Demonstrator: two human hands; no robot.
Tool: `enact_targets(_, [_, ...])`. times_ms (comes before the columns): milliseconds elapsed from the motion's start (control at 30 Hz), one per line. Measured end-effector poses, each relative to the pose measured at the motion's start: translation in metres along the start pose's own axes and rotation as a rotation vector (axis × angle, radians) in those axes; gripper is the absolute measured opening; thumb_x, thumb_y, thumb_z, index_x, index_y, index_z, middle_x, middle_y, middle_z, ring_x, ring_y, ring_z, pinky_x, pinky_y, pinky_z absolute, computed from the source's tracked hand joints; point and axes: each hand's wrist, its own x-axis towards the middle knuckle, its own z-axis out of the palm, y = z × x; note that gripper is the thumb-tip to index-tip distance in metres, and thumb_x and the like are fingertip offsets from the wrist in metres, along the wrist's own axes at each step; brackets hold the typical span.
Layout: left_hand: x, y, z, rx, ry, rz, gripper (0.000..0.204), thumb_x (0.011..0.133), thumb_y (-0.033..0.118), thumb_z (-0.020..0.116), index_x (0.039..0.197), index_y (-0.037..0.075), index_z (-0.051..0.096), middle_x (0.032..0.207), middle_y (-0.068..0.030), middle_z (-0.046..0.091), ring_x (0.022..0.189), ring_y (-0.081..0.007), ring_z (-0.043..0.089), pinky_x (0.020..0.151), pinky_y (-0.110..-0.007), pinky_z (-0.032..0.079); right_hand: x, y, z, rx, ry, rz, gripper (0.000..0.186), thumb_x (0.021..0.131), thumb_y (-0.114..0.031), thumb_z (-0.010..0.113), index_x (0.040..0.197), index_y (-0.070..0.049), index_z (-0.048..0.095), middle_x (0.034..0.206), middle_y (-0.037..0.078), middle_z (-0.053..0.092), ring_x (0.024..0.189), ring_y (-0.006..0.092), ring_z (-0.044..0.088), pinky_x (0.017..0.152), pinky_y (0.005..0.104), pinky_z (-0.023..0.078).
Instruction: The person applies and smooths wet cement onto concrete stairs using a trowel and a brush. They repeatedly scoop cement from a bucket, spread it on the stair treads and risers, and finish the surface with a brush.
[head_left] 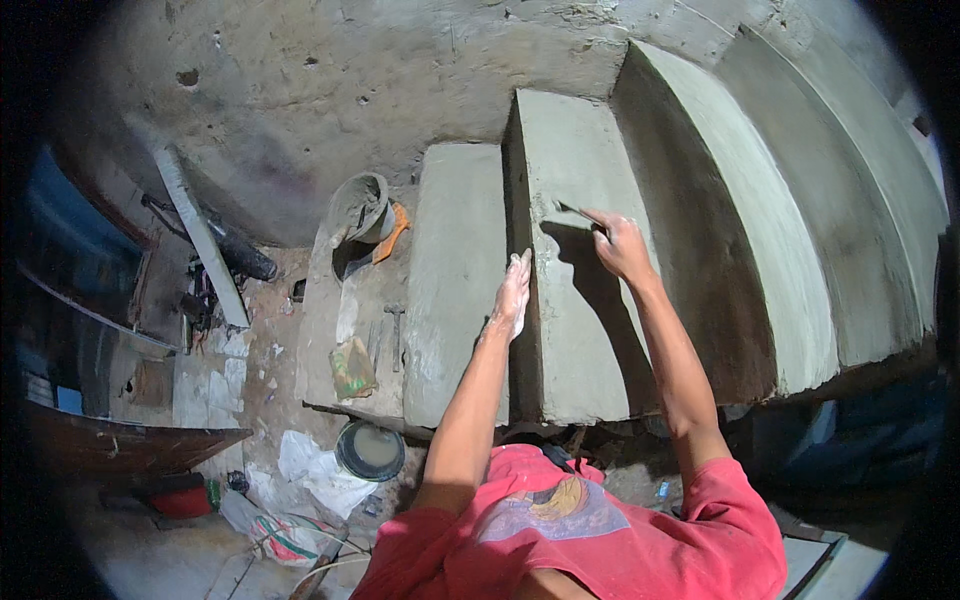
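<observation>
The step (pixel 585 365) under the two hands is the second pale one from the left in a flight that climbs to the right, its far end meeting the rough wall (pixel 420 65). Its flat top is light grey with a faint green cast and mostly smooth, while its narrow upright face on the left lies in dark shadow. Along the front edge, near the tool, the surface turns patchy and crumbly, with small raised bits; the lower end of that edge looks uneven too. The right arm's shadow falls across the top. The right hand (pixel 622 245) is closed around a small tool (pixel 570 208), forefinger stretched along it, with the dark tip over the step near its front edge. The left hand (pixel 513 297), whitened with paste, has its fingers straight and close together, at the step's front edge; its palm is mostly hidden. To the left are a lower step (pixel 455 270), a bucket (pixel 374 218) and a hammer (pixel 396 335).
</observation>
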Motion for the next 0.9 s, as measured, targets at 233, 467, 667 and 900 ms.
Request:
enact_targets(233, [-0.004,0.004,-0.002,-0.018,-0.010,-0.020,0.074,0.109,0.058,0.022,0.166,0.011,0.017,0.174,-0.0124,0.005,0.161,-0.0291,-0.001,0.128,-0.045,-0.004,0.029,0.022,0.039,-0.259,-0.053,-0.178,0.049,0.085,0.000,0.056,0.132,-0.005,0.067,0.138,0.017,0.064,0.128,0.0366,0.060,0.108,0.0455,0.050])
enact_targets(467, [-0.002,0.006,-0.005,0.018,-0.041,-0.036,0.076,0.108,0.061,0.022,0.166,0.012,0.017,0.174,-0.0137,0.005,0.160,-0.0329,-0.003,0.128,-0.048,-0.005,0.015,0.017,0.006,-0.507,-0.333,0.135,0.037,0.084,-0.002,0.059,0.116,-0.007,0.074,0.104,0.025,0.073,0.096,0.0433,0.071,0.088,0.0512,0.057])
enact_targets(667, [0.003,0.001,-0.002,0.068,-0.021,-0.008,0.080,0.107,0.064,0.023,0.167,0.012,0.016,0.174,-0.0138,0.008,0.160,-0.0314,0.001,0.128,-0.047,-0.003,0.078,0.002,0.011,-0.261,-0.019,-0.067,0.050,0.077,-0.003,0.061,0.124,-0.015,0.075,0.094,0.029,0.070,0.087,0.0447,0.070,0.084,0.0526,0.058])
enact_targets(900, [0.003,-0.002,-0.007,0.007,-0.043,-0.016,0.080,0.106,0.065,0.019,0.166,0.012,0.017,0.174,-0.0144,0.004,0.160,-0.0321,-0.002,0.128,-0.046,-0.004,0.082,-0.010,0.043,-0.299,-0.195,-0.071,0.050,0.074,0.000,0.058,0.118,-0.014,0.076,0.090,0.029,0.070,0.085,0.0462,0.070,0.078,0.0550,0.057])
